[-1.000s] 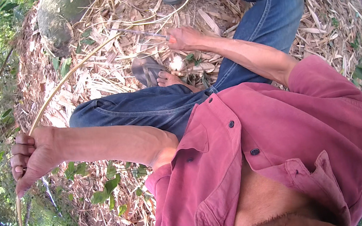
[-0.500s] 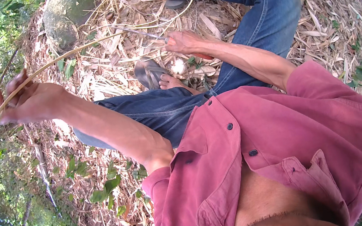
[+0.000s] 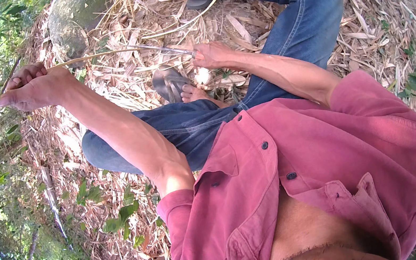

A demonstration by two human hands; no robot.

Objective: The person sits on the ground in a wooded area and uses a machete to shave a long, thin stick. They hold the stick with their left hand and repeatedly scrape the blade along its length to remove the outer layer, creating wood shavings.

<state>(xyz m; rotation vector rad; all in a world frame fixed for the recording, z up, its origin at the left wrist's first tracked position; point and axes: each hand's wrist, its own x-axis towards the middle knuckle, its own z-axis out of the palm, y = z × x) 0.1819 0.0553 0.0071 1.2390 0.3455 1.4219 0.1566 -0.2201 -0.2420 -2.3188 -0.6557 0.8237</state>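
Observation:
On the left, my left hand (image 3: pixel 40 89) is closed round a long, thin, pale-yellow strip (image 3: pixel 92 57) that looks like split cane or bamboo. One end curves down past the hand toward the left rim; the other stretches right. My right hand (image 3: pixel 212 55) grips a knife, its handle mostly hidden in the fist. The knife's narrow grey blade (image 3: pixel 166 50) points left, and its tip meets or overlaps the strip's right end; whether it cuts in, I cannot tell.
A large greenish-grey rock (image 3: pixel 76 20) lies at the far left. Dry leaf litter (image 3: pixel 127 239) covers the ground, with a loose curved strip (image 3: pixel 187 24) beyond the knife. My bent jeans-clad legs (image 3: pixel 300 25) and sandalled foot (image 3: pixel 173 84) are near the hands. Green plants grow left.
My left hand has shifted a little right and its fingers have closed more on the strip. The strip lies flatter, with the blade now at its right end.

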